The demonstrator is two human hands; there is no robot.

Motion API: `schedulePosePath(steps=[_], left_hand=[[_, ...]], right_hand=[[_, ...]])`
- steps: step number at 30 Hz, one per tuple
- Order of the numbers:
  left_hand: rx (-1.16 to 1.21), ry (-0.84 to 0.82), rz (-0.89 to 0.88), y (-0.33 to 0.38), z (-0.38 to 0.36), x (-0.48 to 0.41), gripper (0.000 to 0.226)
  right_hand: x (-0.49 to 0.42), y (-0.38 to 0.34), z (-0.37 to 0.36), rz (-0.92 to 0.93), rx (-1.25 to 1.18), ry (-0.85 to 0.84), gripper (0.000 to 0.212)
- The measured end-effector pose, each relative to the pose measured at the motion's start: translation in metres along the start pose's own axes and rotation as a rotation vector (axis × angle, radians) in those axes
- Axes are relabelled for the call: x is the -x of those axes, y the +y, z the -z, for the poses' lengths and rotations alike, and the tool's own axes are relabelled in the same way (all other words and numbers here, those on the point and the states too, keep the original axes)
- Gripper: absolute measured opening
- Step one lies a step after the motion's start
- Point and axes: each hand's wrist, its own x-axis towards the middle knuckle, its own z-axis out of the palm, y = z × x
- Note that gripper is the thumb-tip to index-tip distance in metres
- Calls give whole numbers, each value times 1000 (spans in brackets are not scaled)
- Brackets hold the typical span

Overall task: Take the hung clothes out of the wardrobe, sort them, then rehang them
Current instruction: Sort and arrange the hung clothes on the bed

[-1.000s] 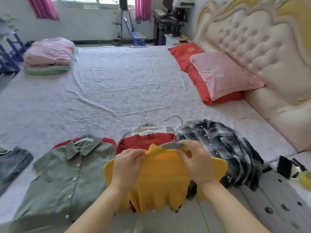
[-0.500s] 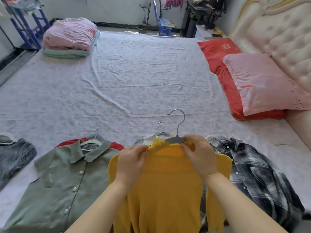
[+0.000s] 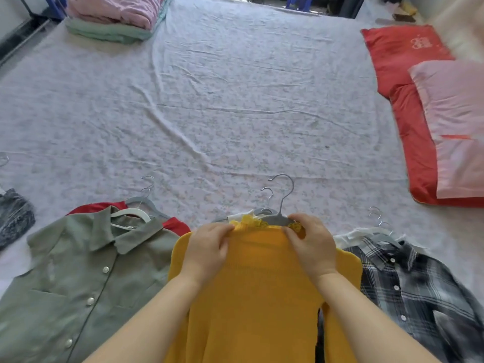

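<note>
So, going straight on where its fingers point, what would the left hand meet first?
The left hand would probably meet the grey hanger at the collar of the yellow top; depth is unclear.

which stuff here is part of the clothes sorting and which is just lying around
Job: yellow knit top on its grey hanger, pinched at the neckline by left hand and right hand; green buttoned shirt; black-and-white plaid shirt.
Lying about: folded pink and green bedding; red pillow; pink pillow.
</note>
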Motion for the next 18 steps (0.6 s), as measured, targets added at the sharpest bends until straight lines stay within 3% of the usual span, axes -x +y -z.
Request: schedulePosePath(steps=[9, 13, 18], left_hand=[[-103, -141, 54, -50, -79, -72, 42], [-172, -238, 103, -75, -105, -82, 53], [-230, -305, 172, -96, -122, -68, 55]], right_hand=[[-68, 74, -84, -108, 28, -107, 25], [-82, 98, -124, -202, 86, -266, 42], [-54, 109, -142, -139, 121, -347, 44]])
